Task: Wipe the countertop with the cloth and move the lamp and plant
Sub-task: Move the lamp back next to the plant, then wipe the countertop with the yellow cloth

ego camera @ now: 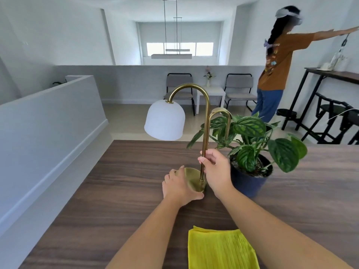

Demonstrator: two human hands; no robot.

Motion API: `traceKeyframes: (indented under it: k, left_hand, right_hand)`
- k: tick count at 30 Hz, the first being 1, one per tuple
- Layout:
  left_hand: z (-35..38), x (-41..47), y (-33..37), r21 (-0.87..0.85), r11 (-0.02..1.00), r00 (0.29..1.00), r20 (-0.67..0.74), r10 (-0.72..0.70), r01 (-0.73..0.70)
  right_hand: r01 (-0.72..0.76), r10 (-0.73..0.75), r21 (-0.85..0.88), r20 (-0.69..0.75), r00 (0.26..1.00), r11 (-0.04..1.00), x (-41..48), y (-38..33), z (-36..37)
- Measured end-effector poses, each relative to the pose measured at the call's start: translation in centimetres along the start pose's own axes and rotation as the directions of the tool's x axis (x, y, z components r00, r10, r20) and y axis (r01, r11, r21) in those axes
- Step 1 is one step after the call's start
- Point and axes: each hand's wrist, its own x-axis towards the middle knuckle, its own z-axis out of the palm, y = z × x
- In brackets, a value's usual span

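Note:
A brass lamp point(205, 121) with a curved neck and a white dome shade point(165, 120) stands on the dark wooden countertop point(120, 181). My left hand point(179, 184) grips the edge of its round brass base. My right hand point(215, 169) is closed around the lower stem. Just right of the lamp sits a leafy green plant point(250, 136) in a dark blue pot point(247, 183), touching my right wrist. A folded yellow cloth point(221, 249) lies flat at the near edge, between my forearms.
A low white wall point(48, 123) runs along the counter's left side. Beyond the far edge are two chairs point(240, 88), a small white table and a person in an orange shirt point(277, 65). A black high table with stools point(330, 111) stands at right.

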Motion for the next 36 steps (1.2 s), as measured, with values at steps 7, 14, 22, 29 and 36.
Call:
traceKeyframes:
  k: [7,14,22,29,36]
  left_hand:
    - [-0.9,0.6,-0.1,0.056,0.998,0.997,0.075,0.001,-0.005]
    - [-1.2,1.0,-0.3,0.049,0.999,0.994,0.113,0.003,-0.008]
    - [-1.3,-1.2,-1.1,-0.007,0.998,0.996,0.068,0.057,-0.056]
    - [-1.2,-8.6,-1.2,-0.029,0.996,0.996,0.028,0.09,-0.089]
    - [0.5,-15.0,-1.3,0.175,0.981,0.992,0.111,0.062,-0.081]
  right_hand:
    - [0.036,-0.034,-0.102,0.027,0.999,0.994,0.0,0.5,-0.4]
    - [0.08,-0.067,-0.198,0.071,0.995,0.977,-0.1,0.5,-0.8]
    - [0.016,0.033,-0.255,0.188,0.982,0.967,-1.7,-0.2,-2.3]
    - [0.1,0.064,-0.469,0.321,0.945,0.877,-7.4,0.7,-8.5]
    - [0.219,0.326,-0.829,0.425,0.845,0.514,-12.1,2.5,-13.6]
